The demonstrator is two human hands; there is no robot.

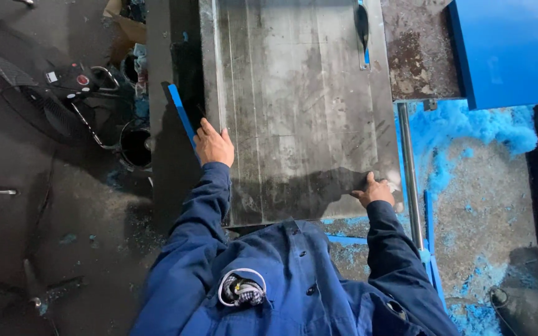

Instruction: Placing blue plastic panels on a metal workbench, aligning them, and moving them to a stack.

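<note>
Steel, grey and scuffed, fills the middle of my view: a large flat metal sheet lies lengthwise away from me on a dark surface, streaked with long scratches and dull smears. My left hand rests at the sheet's left edge, fingers spread and laid over the rim, the arm reaching forward in a blue work sleeve. My right hand sits on the near right corner of the sheet, fingers curled loosely with the thumb side toward the plate, pressing flat rather than gripping. Both hands are well apart, one at each side of the sheet, and neither closes around anything.

A thin blue strip leans just beside my left hand, along the sheet's left edge. A round grey metal rod runs alongside the sheet's right edge, near my right hand. Bright blue powder lies in soft drifts over the rough concrete floor to the right, beside a smooth blue panel. A dark curved handle sits at the far end of the sheet. To the left, a black floor fan lies on the dark floor, with a black bucket near it. A coiled white cable pokes from my jacket's chest pocket.
</note>
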